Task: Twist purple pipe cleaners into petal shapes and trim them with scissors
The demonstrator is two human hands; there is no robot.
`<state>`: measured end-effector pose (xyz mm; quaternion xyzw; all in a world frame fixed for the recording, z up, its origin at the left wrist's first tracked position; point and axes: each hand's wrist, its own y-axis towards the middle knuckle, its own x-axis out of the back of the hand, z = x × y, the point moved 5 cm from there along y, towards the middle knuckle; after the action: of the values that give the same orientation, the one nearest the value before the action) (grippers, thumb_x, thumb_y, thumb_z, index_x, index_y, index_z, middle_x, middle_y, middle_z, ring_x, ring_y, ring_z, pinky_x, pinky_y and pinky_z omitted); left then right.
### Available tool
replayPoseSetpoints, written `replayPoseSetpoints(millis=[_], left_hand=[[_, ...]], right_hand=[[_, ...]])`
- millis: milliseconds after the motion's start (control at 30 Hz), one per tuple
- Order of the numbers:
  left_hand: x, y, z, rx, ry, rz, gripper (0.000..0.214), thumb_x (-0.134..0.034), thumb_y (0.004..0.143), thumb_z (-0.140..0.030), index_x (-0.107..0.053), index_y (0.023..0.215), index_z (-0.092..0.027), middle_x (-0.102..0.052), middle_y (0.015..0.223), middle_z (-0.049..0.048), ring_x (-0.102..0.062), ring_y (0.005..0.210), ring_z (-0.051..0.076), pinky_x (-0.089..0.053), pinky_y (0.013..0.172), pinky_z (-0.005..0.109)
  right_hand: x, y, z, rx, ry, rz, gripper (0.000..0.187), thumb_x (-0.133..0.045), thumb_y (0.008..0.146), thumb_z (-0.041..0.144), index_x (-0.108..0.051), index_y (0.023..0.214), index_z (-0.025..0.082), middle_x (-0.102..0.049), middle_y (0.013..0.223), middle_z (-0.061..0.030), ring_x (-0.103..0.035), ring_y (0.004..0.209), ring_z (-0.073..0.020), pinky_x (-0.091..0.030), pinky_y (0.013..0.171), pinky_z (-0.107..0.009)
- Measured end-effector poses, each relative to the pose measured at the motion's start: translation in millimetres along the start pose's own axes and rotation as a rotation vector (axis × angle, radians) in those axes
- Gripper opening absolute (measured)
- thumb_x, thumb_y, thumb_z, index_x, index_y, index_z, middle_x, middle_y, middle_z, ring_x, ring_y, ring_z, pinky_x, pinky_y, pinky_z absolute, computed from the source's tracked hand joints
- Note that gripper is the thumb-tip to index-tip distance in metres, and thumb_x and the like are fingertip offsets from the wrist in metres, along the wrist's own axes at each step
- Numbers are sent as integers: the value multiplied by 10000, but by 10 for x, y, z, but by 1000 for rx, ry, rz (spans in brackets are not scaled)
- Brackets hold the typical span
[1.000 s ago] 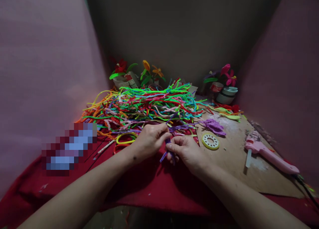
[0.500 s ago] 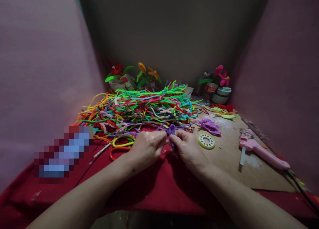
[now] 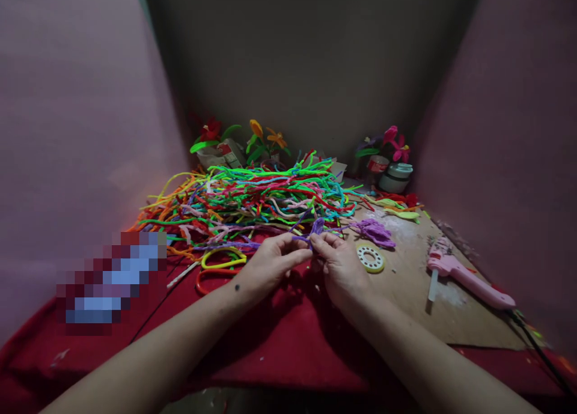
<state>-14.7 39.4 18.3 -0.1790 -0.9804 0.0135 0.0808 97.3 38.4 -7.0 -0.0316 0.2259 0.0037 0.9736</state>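
Observation:
A purple pipe cleaner (image 3: 318, 226), bent into a narrow loop, stands up between my hands over the red cloth. My right hand (image 3: 336, 264) pinches the base of the loop between thumb and fingers. My left hand (image 3: 277, 259) is closed with thumb and forefinger on a purple strand just left of the loop; the fingertips of both hands nearly meet. Right of my hands, a folded purple pipe-cleaner piece (image 3: 376, 232) lies on the cardboard. Scissors with a yellow and a red handle loop (image 3: 224, 258) lie beside my left wrist.
A large heap of coloured pipe cleaners (image 3: 270, 191) spreads behind my hands. On the cardboard (image 3: 406, 294) are a yellow-rimmed white disc (image 3: 371, 258) and a pink glue gun (image 3: 469, 282) with a cord. Pipe-cleaner flowers (image 3: 265, 134) stand at the back. A pixelated object (image 3: 121, 279) lies left.
My left fingers have turned and straightened a little, with the thumb now pointing towards the loop. The loop leans more to the right. The view has shifted slightly.

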Motion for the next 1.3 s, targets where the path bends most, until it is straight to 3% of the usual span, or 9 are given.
replayPoseSetpoints(millis=[133, 267, 400, 467, 600, 667, 800, 1100, 1300], left_hand=[[-116, 0, 8, -70, -12, -47, 191, -602, 714, -298, -566, 667, -116, -547, 618, -16, -464, 555, 69, -388, 548, 192], [-165, 1, 119, 53, -138, 9, 243, -586, 722, -332, -519, 614, -125, -476, 509, -41, -366, 401, 40, -307, 378, 169], [-288, -45, 191, 154, -351, 146, 249, -584, 713, -367, -465, 654, -157, -439, 473, -70, -311, 313, 34, -303, 300, 172], [-314, -76, 201, 173, -277, 183, 244, -570, 720, -373, -446, 668, -169, -466, 481, -70, -329, 299, 38, -300, 290, 169], [-225, -103, 176, 177, 107, 268, 171, -532, 726, -283, -482, 631, -151, -514, 466, -47, -398, 337, 43, -289, 331, 147], [-86, -77, 112, 149, 196, 210, 135, -534, 721, -255, -522, 657, -136, -526, 476, -37, -434, 382, 48, -315, 376, 146], [154, -34, -70, 45, 69, 3, 233, -543, 750, -366, -544, 807, -141, -516, 558, -46, -368, 384, 28, -262, 369, 152], [121, -73, -125, 24, -1, -69, 190, -630, 671, -284, -530, 716, -129, -461, 510, -63, -353, 391, 30, -255, 373, 158], [158, -79, -103, -28, -80, -83, 175, -606, 709, -299, -542, 776, -150, -486, 556, -58, -387, 417, 39, -308, 402, 164]], right_hand=[[-20, -36, 9, 43, -62, -2, 288, -646, 668, 389, -456, 605, 181, -441, 493, 64, -365, 406, -62, -302, 407, -202], [-39, -62, 15, 44, -150, 10, 294, -611, 677, 443, -459, 631, 195, -476, 491, 50, -417, 416, -91, -339, 430, -223], [-21, -57, 26, 63, -212, -10, 273, -572, 710, 423, -433, 631, 202, -438, 496, 60, -380, 423, -89, -316, 431, -218], [13, -37, 63, 122, -249, -40, 265, -559, 729, 381, -413, 608, 197, -408, 516, 65, -350, 448, -80, -300, 444, -211], [81, 13, 136, 215, -266, -54, 258, -543, 752, 333, -395, 599, 187, -361, 548, 66, -299, 485, -75, -267, 460, -208], [92, 23, 151, 210, -259, -31, 250, -543, 756, 336, -407, 612, 184, -355, 551, 65, -287, 489, -74, -254, 464, -211], [29, -20, 160, 175, -289, 53, 224, -547, 756, 327, -467, 620, 168, -405, 567, 47, -321, 514, -80, -259, 489, -219], [-99, -102, 105, 61, -279, 168, 177, -601, 674, 283, -529, 585, 148, -464, 550, 33, -370, 504, -81, -281, 506, -228], [-76, -89, 120, 39, -322, 123, 247, -608, 656, 285, -465, 503, 153, -423, 480, 50, -342, 457, -67, -251, 481, -228]])
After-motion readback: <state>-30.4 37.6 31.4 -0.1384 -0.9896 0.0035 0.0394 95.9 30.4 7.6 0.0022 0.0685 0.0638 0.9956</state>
